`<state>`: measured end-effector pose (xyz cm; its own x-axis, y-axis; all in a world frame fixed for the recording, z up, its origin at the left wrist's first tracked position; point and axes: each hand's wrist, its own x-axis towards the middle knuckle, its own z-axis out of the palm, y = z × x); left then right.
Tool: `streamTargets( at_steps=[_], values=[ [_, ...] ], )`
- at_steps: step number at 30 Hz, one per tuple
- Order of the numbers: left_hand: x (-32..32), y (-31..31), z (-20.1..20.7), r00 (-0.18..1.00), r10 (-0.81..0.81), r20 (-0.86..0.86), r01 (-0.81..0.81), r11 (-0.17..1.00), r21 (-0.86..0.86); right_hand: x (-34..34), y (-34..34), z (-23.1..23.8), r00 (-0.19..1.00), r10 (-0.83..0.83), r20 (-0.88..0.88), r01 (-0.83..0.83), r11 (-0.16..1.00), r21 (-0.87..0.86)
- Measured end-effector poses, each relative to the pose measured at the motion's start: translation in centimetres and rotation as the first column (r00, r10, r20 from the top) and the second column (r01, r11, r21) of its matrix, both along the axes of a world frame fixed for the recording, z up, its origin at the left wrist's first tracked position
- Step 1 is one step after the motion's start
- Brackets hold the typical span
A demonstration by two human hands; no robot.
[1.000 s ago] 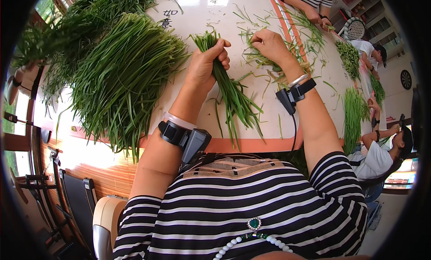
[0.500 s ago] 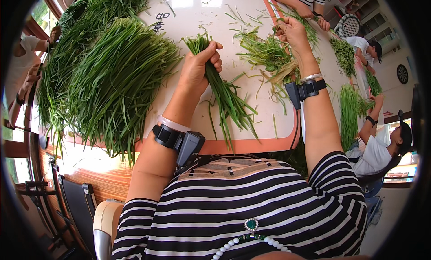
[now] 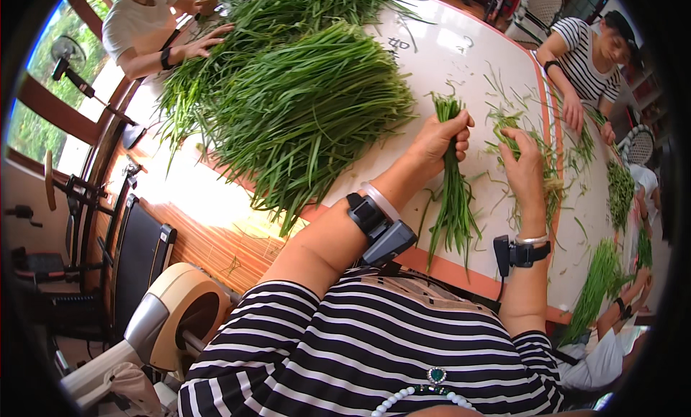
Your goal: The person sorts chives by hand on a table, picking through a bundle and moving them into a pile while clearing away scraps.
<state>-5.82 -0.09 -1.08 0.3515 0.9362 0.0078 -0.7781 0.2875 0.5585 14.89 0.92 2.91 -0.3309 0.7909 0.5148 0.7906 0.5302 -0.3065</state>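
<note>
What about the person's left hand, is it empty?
No, the left hand is closed around a bunch of long green leaves.

A black fan point(image 3: 68, 50) stands by the window point(image 3: 36, 120) at left, a lattice-backed chair point(image 3: 543, 5) at upper right.

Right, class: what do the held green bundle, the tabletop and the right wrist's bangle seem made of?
Green bundle: leafy plant matter, softly glossy, shown by long, drooping blades. Tabletop: glossy, perhaps glass or laminate, judging by its pale sheen. Bangle: probably polished metal, given its silvery shine.
</note>
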Motion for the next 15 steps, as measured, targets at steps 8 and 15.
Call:
streamTargets(
  at_steps=[8,15],
  values=[
    [-0.3,0.0,-0.5,0.998,-0.037,0.052,0.036,0.999,0.021,-2.7,-1.2,-1.4,0.839,0.111,-0.533,-0.433,0.729,-0.530],
    [-0.2,-0.9,0.9,0.997,0.070,-0.038,-0.070,0.998,0.002,-1.8,0.0,-3.6,0.763,0.082,-0.641,-0.490,0.721,-0.490]
  ],
)
